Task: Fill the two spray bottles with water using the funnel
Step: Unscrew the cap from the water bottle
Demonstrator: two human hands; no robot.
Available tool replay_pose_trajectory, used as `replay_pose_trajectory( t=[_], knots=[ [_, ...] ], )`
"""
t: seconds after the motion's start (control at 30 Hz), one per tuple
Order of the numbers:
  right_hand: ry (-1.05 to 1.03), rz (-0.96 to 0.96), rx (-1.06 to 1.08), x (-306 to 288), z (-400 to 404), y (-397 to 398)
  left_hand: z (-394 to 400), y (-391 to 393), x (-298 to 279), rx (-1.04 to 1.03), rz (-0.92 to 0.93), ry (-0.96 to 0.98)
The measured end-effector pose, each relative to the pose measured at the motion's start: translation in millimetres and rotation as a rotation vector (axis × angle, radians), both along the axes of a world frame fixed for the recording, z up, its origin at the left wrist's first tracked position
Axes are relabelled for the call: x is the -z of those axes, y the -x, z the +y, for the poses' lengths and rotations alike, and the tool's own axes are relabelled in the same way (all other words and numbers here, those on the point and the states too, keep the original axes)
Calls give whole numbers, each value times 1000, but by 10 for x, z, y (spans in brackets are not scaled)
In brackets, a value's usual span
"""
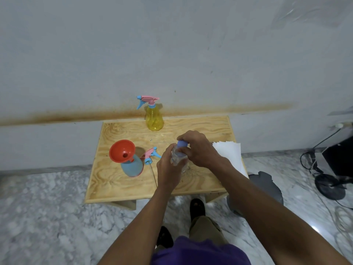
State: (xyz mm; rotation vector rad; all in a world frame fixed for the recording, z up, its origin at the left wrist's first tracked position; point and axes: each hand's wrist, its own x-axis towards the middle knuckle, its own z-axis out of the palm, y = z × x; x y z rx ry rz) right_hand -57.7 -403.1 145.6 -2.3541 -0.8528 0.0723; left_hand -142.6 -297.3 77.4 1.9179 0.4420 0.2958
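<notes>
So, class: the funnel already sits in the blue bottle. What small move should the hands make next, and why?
Probably finish twisting the cap off the water bottle. The right hand pinches the cap while the left hand grips the bottle, so no water can pour yet. The funnel stands ready in the blue bottle, its sprayer lying beside it.

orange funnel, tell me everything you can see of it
The orange funnel looks like smooth plastic, with a wide round bowl and a small hole at its centre. It sits in the neck of the blue spray bottle on the wooden table, tilted left. Its spout is hidden. Neither hand touches it.
</notes>
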Motion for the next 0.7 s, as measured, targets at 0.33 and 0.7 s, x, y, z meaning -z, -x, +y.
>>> replay_pose_trajectory(
  t=[0.33,0.7],
  knots=[
    [-137,14,117,34,-33,100,-51,12,16,-32,-63,-55],
    [-164,49,93,-21,-63,55,-43,13,-5,-20,-11,31]
  ],
)
